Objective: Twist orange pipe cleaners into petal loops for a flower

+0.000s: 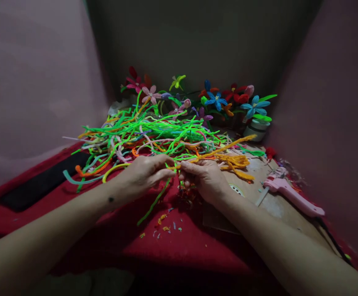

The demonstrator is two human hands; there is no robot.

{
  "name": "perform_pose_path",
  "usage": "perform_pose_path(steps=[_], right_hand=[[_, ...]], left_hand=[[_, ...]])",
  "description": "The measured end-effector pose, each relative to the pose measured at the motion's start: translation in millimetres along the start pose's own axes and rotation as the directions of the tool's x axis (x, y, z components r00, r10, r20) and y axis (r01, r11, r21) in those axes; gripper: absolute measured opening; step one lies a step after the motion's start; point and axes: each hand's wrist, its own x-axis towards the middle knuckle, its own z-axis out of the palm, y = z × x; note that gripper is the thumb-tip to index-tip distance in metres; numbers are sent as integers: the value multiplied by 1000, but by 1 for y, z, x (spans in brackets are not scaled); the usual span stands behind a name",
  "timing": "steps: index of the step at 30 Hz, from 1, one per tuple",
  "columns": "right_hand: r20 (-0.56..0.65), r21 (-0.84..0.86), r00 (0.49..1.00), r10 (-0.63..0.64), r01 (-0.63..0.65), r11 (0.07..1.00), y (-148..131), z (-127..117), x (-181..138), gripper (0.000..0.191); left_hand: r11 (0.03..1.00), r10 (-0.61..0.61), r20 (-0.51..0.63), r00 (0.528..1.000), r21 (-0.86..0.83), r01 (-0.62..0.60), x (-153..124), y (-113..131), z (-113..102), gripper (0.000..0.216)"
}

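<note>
My left hand (146, 170) and my right hand (203, 177) meet over a red cloth (179, 242), fingers pinched. Between them they hold an orange pipe cleaner (225, 149) that runs up and to the right from the pinch. A green pipe cleaner (154, 202) hangs down below the hands; which hand holds it I cannot tell. Just behind the hands lies a tangled heap of pipe cleaners (154, 133), mostly neon green with orange, pink and white. A bunch of orange pipe cleaners (236, 163) lies right of my right hand.
Finished pipe-cleaner flowers (215, 100) in red, blue, pink and yellow stand at the back. A pink glue gun (289, 193) lies on a board at the right, its cord trailing off. A black strip (43, 183) lies on the left. Small cuttings (163, 224) dot the cloth.
</note>
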Motion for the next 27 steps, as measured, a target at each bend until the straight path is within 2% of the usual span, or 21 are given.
perform_pose_path(steps=[2,4,6,10,13,15,17,21,27], right_hand=[[-65,17,997,-41,42,999,-2,0,1,21],[-152,72,987,-56,68,995,-4,0,3,20],[-208,143,977,-35,65,988,-7,-1,4,19],[-227,250,974,-18,76,965,-11,-4,9,11],[-231,283,973,-26,92,955,-11,-7,11,9],[-221,282,975,-40,104,954,-11,-9,13,11],[-214,271,975,-53,111,956,-10,-11,14,14],[-204,237,978,-42,91,967,-7,-9,14,18],[-122,235,992,-10,39,971,-2,-5,9,19]], left_hand=[[999,34,-12,999,-26,-34,5,10,7,27],[990,34,-5,999,-134,-34,9,14,10,26],[942,-42,77,996,-329,65,12,14,10,23],[712,-183,307,934,-614,341,15,6,11,19],[616,-189,349,918,-686,388,14,0,12,18],[618,-186,349,918,-685,386,13,-2,11,19],[674,-173,296,939,-660,333,13,0,7,23],[821,-104,69,992,-557,124,16,7,5,23],[861,-67,-85,994,-508,15,20,14,17,18]])
